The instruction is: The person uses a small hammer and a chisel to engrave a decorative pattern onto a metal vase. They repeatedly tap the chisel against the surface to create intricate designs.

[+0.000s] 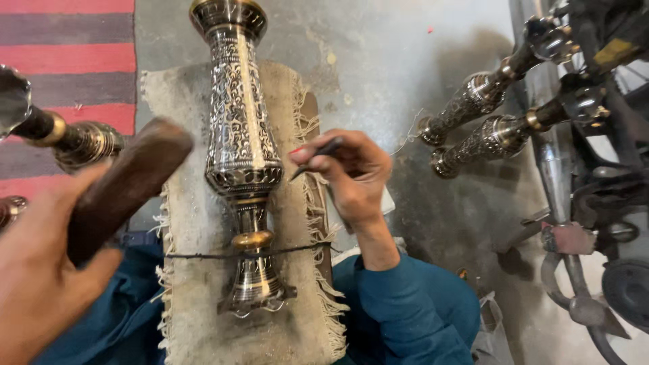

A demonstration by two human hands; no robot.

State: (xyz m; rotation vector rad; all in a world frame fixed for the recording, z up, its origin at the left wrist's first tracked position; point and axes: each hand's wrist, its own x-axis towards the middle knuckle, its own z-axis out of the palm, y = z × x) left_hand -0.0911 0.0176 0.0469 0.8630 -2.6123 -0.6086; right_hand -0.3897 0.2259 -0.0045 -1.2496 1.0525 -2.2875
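Here the largest thing is the grey concrete floor (405, 67), with a red and purple striped rug (67, 61) at its upper left. On the floor, between the person's teal-clad legs (419, 318), lies a long frayed burlap pad (196, 223). Along the pad rests an engraved brass vase (242, 145), lengthwise, its mouth away from the person and its flared foot near them; a thin dark cord (297, 251) runs across the pad and over the vase's narrow stem just below a golden ring. At the right edge stands dark machinery (595, 169), and two more engraved metal pieces (473, 128) lean against it, well apart from the pad. At the left edge, over the rug, another brass piece (67, 138) with a dark neck pokes into view.

The left hand (37, 277), blurred and close to the camera, is closed around a brown wooden mallet (125, 186), held tilted above the pad's left side, near the vase but not touching it. The right hand (351, 172) pinches a thin dark chisel (316, 157) between thumb and fingers, with its tip pointing toward the widest part of the vase's body, just beside the engraved surface; whether the tip touches the metal cannot be told
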